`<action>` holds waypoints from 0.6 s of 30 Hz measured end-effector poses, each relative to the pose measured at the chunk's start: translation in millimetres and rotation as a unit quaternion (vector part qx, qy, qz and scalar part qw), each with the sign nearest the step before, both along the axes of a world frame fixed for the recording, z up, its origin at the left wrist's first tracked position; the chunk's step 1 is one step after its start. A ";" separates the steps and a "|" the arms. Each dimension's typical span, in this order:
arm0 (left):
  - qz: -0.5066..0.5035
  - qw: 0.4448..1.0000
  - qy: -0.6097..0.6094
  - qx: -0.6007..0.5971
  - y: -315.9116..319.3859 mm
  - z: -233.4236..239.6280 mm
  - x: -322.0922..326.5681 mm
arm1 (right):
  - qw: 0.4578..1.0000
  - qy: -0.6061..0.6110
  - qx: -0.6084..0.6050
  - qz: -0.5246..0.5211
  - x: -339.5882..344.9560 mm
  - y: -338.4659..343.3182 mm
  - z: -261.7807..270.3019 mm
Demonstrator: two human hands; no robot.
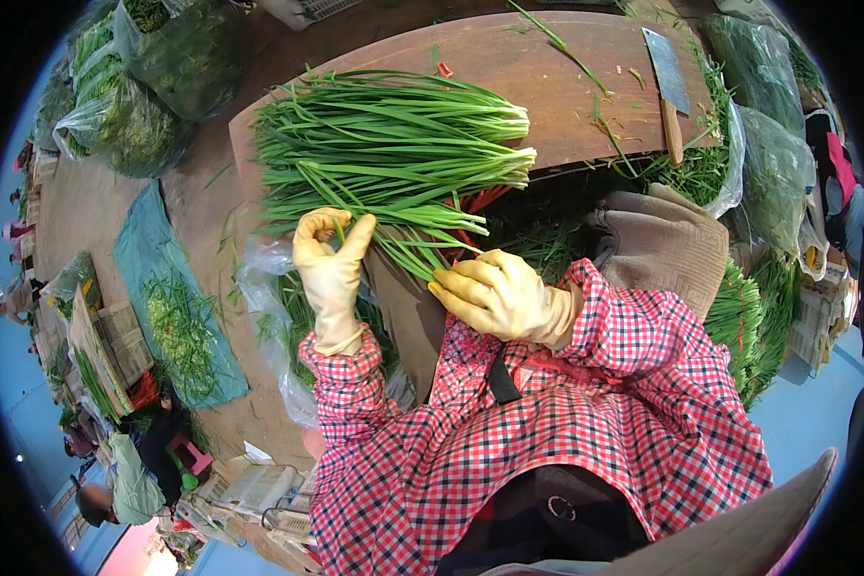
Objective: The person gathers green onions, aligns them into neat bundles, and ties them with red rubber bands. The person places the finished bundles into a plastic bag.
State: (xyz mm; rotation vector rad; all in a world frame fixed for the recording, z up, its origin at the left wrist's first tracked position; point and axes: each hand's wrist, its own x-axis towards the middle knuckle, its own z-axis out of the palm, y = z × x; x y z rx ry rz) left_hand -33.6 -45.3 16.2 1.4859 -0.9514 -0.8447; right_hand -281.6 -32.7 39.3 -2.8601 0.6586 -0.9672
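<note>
Thin yellowish gloves cover both hands. My right hand (500,295) grips a few garlic chives (410,253) near their pale stem ends, above my lap. My left hand (335,277) is raised beside their leafy side, with a thin green leaf (340,232) between its thumb and curled forefinger. Just beyond both hands, a large pile of garlic chives (389,137) lies across the wooden board (468,43), pale cut ends to the right. Some loose stalks at the near edge of the pile lie close to my left fingertips.
A cleaver (668,90) with a wooden handle lies at the board's right end. Plastic bags of greens (770,173) stand at right, near tied chive bundles (738,317). At left are a teal sheet (158,230) with trimmings, big filled bags (180,57), and a person (129,475).
</note>
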 end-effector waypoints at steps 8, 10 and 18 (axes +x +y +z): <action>0.010 0.996 0.085 0.002 7.7 -12.1 7.0 | 0.999 0.023 0.022 0.011 1.5 1.6 0.9; 0.029 0.973 0.228 -0.027 6.9 -10.2 10.4 | 1.000 0.017 0.023 0.005 0.0 0.9 0.8; 0.033 0.972 0.233 0.007 8.5 -7.5 23.4 | 0.999 0.028 0.027 0.004 -1.6 -0.2 0.9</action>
